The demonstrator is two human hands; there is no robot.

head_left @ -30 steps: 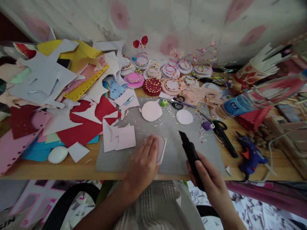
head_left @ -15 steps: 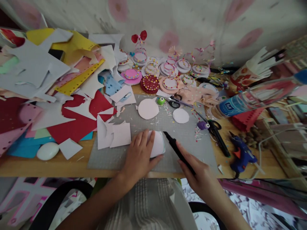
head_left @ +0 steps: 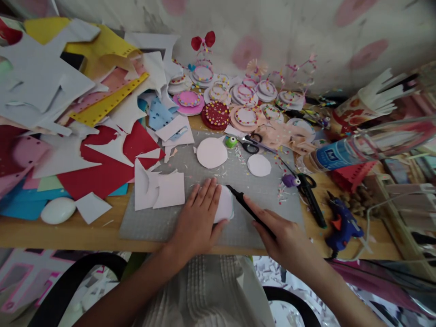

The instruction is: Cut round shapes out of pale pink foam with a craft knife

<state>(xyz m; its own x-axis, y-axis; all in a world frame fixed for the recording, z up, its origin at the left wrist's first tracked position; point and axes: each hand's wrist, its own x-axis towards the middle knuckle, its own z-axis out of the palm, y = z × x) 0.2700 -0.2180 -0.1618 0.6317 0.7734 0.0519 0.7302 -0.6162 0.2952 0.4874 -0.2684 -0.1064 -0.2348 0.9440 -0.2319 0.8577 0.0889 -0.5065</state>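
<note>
My left hand (head_left: 199,218) lies flat, fingers spread, pressing a pale pink paper piece (head_left: 225,205) onto the grey cutting mat (head_left: 170,218). My right hand (head_left: 284,234) grips a black craft knife (head_left: 247,207); its tip touches the upper right edge of the pink piece. Two cut pale circles lie further up the mat, a larger circle (head_left: 211,152) and a smaller circle (head_left: 259,165). Pink paper offcuts (head_left: 160,190) sit left of my left hand.
A heap of coloured paper sheets (head_left: 85,104) covers the table's left side. Decorated paper discs (head_left: 216,116) line the back by the wall. Black scissors (head_left: 308,193), a blue glue gun (head_left: 342,225), a water bottle (head_left: 340,153) and a white egg-shaped object (head_left: 57,210) lie around.
My right hand has lowered the knife from upright to slanting and brought its tip leftwards to the pink piece. My left hand has stayed pressed on the paper.
</note>
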